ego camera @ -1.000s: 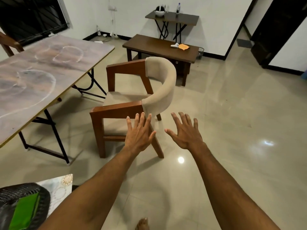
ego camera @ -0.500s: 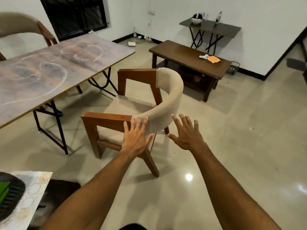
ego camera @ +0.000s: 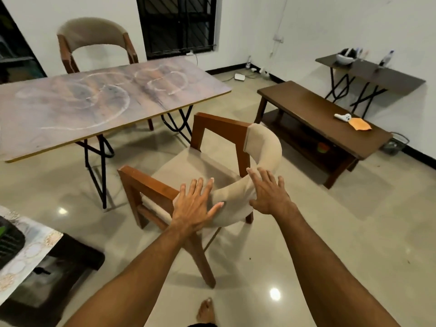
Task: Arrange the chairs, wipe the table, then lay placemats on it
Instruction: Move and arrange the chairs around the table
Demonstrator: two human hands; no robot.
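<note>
The left hand (ego camera: 193, 210) and right hand (ego camera: 271, 197) are touching the chair (ego camera: 188, 166) backrest, fingers (ego camera: 256, 179) spread wide, gripping nothing. Beyond the fingertips, the smeared worktop (ego camera: 70, 109) is awaiting wiping; chair-arranging seems barely underway.

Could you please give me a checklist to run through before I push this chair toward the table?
1. Grip on the chair backrest: left hand and right hand are at it with fingers straight, not curled round it: not ok.
2. Floor between chair and table is bare: ok.
3. Black table leg ahead of the chair's front, clearance: cannot tell.
4. Bare foot apart from the chair's rear leg: ok.
5. Far chair already at the table: ok.
</note>
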